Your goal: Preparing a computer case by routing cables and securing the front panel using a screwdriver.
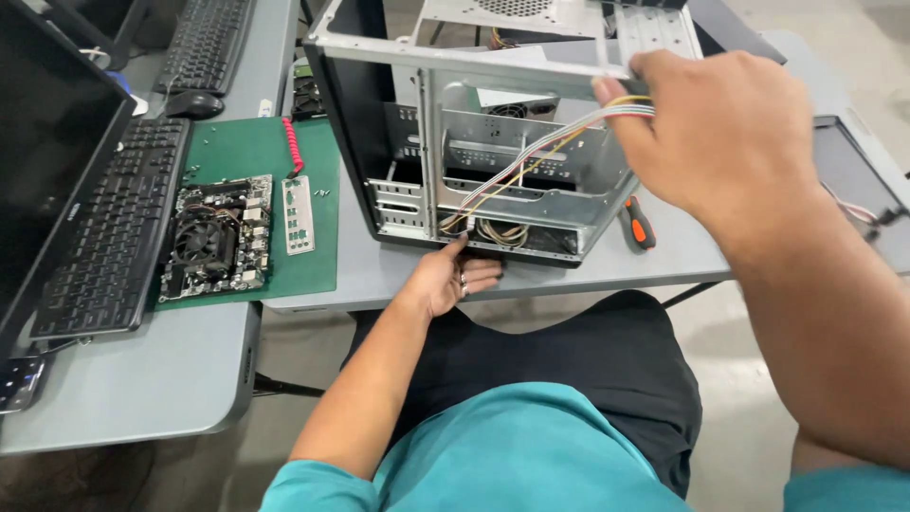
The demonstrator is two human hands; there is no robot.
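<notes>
An open metal computer case (398, 123) lies on its side on the grey table (379, 275). My right hand (720, 133) is raised over the case's upper right and pinches a bundle of thin coloured wires (540, 152) that runs down to the case's front lower edge. My left hand (450, 280) rests palm up at the table's near edge, fingers touching the case's bottom front where the wires go in. A ring shows on one finger.
A green mat (322, 270) on the left carries a motherboard (213, 237), a metal I/O plate (298, 214), loose screws and a red coiled cord (292, 147). Keyboards (118, 228), a mouse (194, 104) and a monitor (47, 152) stand left. An orange-handled screwdriver (637, 224) lies right of the case.
</notes>
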